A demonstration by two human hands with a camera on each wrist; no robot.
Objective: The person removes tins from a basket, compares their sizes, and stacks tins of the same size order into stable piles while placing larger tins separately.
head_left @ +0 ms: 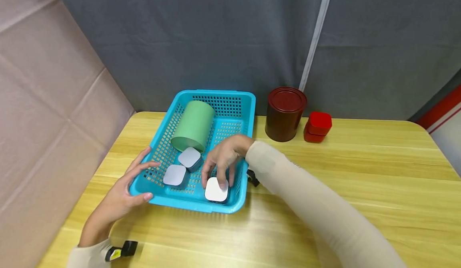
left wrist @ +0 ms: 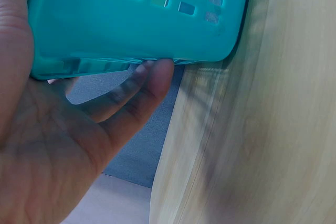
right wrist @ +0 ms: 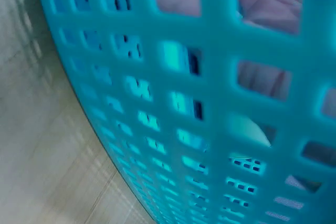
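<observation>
A blue plastic basket (head_left: 251, 113) with perforated sides stands on the table. My left hand (head_left: 120, 198) holds its near left corner, thumb on the front rim and fingers along the left side. In the left wrist view the fingers reach around the basket wall (left wrist: 131, 32). My right hand (head_left: 227, 152) reaches inside and grips a small square white-topped box (head_left: 215, 193) at the near right corner. Two similar boxes with pale tops, one nearer (head_left: 174, 175) and one farther (head_left: 189, 156), sit to its left. Behind them lies a light green cylinder (head_left: 196, 121) on its side.
A dark red lidded can (head_left: 283, 119) stands right of the basket, with a small bright red box (head_left: 318, 125) beside it. A grey curtain (head_left: 201, 35) rises behind the wooden table (head_left: 360, 160), and a pale padded wall (head_left: 47, 99) is at the left.
</observation>
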